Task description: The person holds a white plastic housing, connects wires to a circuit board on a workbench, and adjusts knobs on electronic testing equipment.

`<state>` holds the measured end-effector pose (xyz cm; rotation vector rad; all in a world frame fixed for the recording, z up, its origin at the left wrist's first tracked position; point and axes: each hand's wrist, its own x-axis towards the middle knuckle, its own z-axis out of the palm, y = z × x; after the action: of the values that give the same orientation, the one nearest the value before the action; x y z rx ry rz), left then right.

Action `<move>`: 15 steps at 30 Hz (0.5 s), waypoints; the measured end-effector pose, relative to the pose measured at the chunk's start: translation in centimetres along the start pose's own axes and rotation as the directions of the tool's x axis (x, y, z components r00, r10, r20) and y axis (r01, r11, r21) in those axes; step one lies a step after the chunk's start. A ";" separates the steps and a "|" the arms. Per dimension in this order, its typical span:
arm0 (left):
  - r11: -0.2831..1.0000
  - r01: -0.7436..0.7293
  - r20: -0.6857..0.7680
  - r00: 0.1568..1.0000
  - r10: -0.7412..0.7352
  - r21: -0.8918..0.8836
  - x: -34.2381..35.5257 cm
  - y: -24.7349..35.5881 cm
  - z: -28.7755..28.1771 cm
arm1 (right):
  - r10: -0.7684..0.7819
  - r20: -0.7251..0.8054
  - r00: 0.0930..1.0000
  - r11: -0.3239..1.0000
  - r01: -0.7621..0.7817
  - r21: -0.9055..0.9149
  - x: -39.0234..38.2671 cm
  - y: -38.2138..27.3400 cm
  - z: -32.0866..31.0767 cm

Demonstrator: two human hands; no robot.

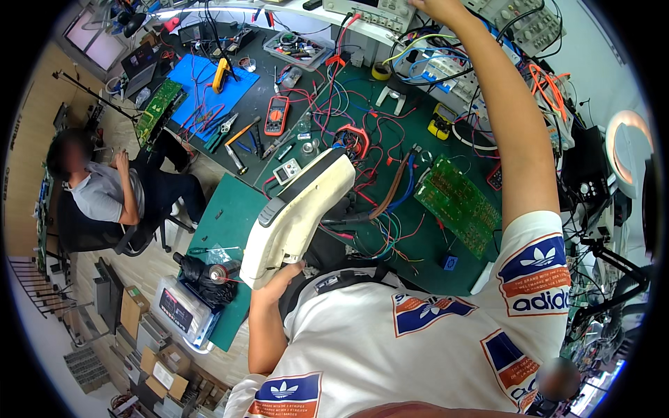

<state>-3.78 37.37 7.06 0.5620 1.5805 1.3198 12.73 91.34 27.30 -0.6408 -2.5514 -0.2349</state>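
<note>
Fingers of the left hand are curled closed on the lower end of a long cream plastic casing with a dark grey strip, mid-frame; its long axis slants from lower left to upper right, narrower end uppermost. At the top edge, the right hand reaches beside a pale grey bench instrument; how far its fingers open, I cannot tell. Upper centre, a clear plastic tray holds jumbled small tools and parts. Lower left stands a translucent plastic tub, contents indistinct.

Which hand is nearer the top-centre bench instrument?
Right. The right hand is at the right end of the bench instrument; the left hand, near the torso, holds the cream device.
</note>
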 end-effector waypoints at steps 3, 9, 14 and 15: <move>1.000 -0.008 0.002 1.000 0.009 -0.011 0.0 -0.1 0.0 | -0.006 -0.017 1.000 1.000 0.006 -0.004 0.0 -0.3 -0.1; 1.000 -0.009 -0.007 1.000 0.009 -0.009 0.0 0.0 0.0 | -0.026 0.012 1.000 1.000 0.026 -0.016 0.1 -0.1 -0.2; 1.000 -0.004 -0.008 1.000 0.004 0.007 0.0 0.0 -0.1 | -0.032 0.022 0.999 0.999 0.033 -0.025 0.2 0.0 0.1; 1.000 -0.002 -0.008 1.000 0.002 0.008 0.0 0.1 -0.1 | -0.036 0.021 0.999 0.999 0.036 -0.020 0.3 0.1 0.1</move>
<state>-3.89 37.35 7.11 0.5642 1.5931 1.3188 12.51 91.53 27.32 -0.6083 -2.5849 -0.2690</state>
